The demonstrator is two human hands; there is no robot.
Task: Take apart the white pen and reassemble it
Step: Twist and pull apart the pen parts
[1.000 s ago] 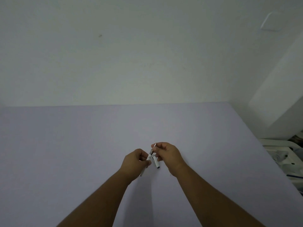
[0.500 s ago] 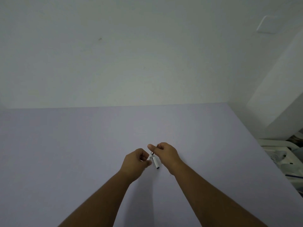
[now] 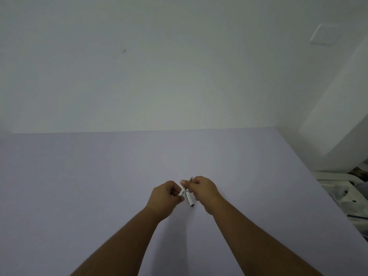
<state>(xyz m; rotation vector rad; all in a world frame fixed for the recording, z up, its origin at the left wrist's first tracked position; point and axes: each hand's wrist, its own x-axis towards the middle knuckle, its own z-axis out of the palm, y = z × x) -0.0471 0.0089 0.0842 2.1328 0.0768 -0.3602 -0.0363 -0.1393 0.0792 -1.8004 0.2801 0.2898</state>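
Observation:
Both my hands meet over the middle of the lilac table (image 3: 99, 176), holding parts of the white pen. My left hand (image 3: 165, 198) is closed around a white barrel piece (image 3: 181, 191), mostly hidden in the fist. My right hand (image 3: 203, 189) pinches the pen's thin metal-tipped part (image 3: 190, 179), whose tip pokes up past the thumb. A short white tube with a dark end (image 3: 189, 200) hangs down between the hands, under the right fingers. Whether the pieces are joined is hidden by the fingers.
The table's right edge (image 3: 310, 172) runs diagonally down to the right; beyond it lie white plastic items and clutter (image 3: 342, 188). A plain white wall (image 3: 159, 66) rises behind the table's far edge.
The long pen part that stuck out below my left hand a second ago is no longer seen there. The hands stay close together, hardly shifted.

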